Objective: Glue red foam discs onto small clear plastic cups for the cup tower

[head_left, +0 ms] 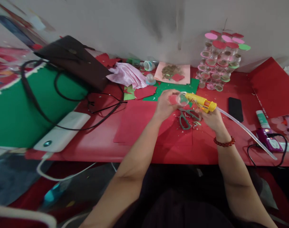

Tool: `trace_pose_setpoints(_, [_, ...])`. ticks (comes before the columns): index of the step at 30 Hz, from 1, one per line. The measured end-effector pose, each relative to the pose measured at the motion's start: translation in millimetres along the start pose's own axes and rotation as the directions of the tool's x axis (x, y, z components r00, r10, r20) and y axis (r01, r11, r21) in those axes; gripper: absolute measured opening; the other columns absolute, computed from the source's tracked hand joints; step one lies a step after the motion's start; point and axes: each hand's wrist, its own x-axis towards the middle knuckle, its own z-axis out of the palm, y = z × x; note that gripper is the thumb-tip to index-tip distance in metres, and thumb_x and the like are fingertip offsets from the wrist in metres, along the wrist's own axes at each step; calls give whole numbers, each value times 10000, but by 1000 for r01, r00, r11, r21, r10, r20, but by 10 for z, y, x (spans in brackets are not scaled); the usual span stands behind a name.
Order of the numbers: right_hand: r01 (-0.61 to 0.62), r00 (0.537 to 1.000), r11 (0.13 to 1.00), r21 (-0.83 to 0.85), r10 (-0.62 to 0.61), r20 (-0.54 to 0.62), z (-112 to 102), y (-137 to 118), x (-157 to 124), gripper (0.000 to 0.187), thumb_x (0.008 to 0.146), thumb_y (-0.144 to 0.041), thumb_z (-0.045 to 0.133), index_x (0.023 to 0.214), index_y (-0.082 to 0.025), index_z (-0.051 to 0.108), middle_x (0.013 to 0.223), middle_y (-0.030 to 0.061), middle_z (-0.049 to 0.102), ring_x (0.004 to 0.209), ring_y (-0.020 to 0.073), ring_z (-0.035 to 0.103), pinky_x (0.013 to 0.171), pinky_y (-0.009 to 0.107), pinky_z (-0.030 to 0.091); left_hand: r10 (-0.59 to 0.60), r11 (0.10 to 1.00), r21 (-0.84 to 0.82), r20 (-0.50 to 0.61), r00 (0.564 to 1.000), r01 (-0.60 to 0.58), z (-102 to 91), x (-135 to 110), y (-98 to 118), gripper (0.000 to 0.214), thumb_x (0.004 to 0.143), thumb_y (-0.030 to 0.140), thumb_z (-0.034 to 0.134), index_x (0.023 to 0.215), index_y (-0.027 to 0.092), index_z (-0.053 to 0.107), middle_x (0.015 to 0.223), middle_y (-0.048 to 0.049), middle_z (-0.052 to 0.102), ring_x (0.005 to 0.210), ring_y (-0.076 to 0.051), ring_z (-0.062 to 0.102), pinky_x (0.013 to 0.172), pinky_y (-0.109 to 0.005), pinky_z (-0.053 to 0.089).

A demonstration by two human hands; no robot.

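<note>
My left hand (164,104) is closed round a small clear plastic cup (182,99) with a red disc (173,99) against it, held just above the red table. My right hand (212,119) grips a yellow glue gun (201,102) whose tip points left and touches the cup. A long translucent glue stick (246,131) trails from the gun's back toward the right. A red bead bracelet (224,142) sits on my right wrist. Grey-handled scissors (185,117) lie on the table under my hands, among paper scraps.
Red table (99,148) against a white wall. A stack of small lidded cups (218,60) stands at the back right. A black phone (235,108), a purple device with cable (269,141), a dark bag (73,58), a white power bank (61,133) and red and green paper sheets (177,87) lie around.
</note>
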Motion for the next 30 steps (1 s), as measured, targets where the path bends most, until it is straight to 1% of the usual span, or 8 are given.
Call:
trace_pose_setpoints(3, [8, 1000, 1000, -9, -8, -17, -5, 8, 0, 361, 688, -535, 846, 856, -225, 771, 533, -40, 554, 449, 98, 442, 404, 266, 405, 11, 1000, 9, 3, 1000, -11, -1, 0, 0, 449, 677, 245, 893, 1079, 232, 695, 1202, -68, 740, 1166, -261, 650, 1052, -437, 496])
trace_pose_setpoints(8, [-23, 1000, 998, 56, 23, -7, 23, -11, -16, 400, 664, -523, 865, 906, -216, 782, 662, -2, 687, 476, 104, 505, 413, 271, 452, 14, 1000, 6, 1, 1000, -14, -8, 4, -12, 448, 681, 285, 895, 1082, 248, 697, 1195, -62, 745, 1174, -267, 651, 1060, -448, 493])
trace_pose_setpoints(10, [-15, 1000, 999, 45, 15, -8, 16, 3, -12, 386, 682, -519, 855, 911, -217, 782, 646, -8, 671, 479, 102, 499, 421, 269, 450, 10, 1000, 6, 2, 1000, -10, -11, 3, -16, 447, 683, 289, 894, 1084, 244, 701, 1197, -70, 742, 1172, -270, 650, 1062, -453, 492])
trace_pose_setpoints(15, [4, 1000, 1000, -21, -4, -30, -20, 53, 7, 344, 713, -523, 828, 864, -219, 767, 530, -41, 552, 455, 95, 437, 414, 263, 392, 14, 1000, 7, -3, 1000, -14, -7, -5, -26, 427, 698, 294, 883, 1084, 250, 706, 1198, -67, 742, 1181, -271, 649, 1068, -460, 489])
trace_pose_setpoints(19, [-7, 1000, 1000, -19, 7, -24, -18, 17, 2, 339, 715, -508, 817, 898, -229, 759, 524, -46, 559, 447, 97, 428, 404, 260, 370, 22, 1000, -9, -19, 1000, -22, 4, -4, -36, 429, 689, 301, 890, 1074, 251, 708, 1187, -66, 749, 1195, -272, 650, 1072, -458, 492])
trace_pose_setpoints(21, [-20, 999, 998, -55, 17, -44, -19, -9, 2, 329, 700, -517, 820, 828, -226, 736, 483, -48, 536, 426, 102, 428, 391, 264, 365, 24, 1000, -11, -30, 999, -24, 6, -1, -35, 427, 689, 308, 890, 1071, 250, 707, 1177, -62, 754, 1206, -273, 648, 1076, -458, 491])
trace_pose_setpoints(25, [-6, 999, 998, -69, 3, -53, -28, -35, 9, 320, 715, -528, 794, 738, -227, 689, 487, -40, 541, 430, 108, 462, 406, 272, 413, 21, 1000, -1, -44, 999, -22, -3, 2, -18, 417, 711, 351, 878, 1075, 250, 704, 1191, -61, 752, 1225, -276, 644, 1093, -464, 484])
trace_pose_setpoints(30, [-11, 998, 997, -77, 7, -54, -28, -14, 11, 317, 722, -520, 791, 810, -221, 729, 494, -42, 552, 432, 104, 460, 396, 257, 384, 30, 999, 17, -37, 999, -30, -14, -2, -9, 395, 760, 404, 843, 1092, 254, 690, 1220, -63, 740, 1249, -276, 634, 1108, -471, 475])
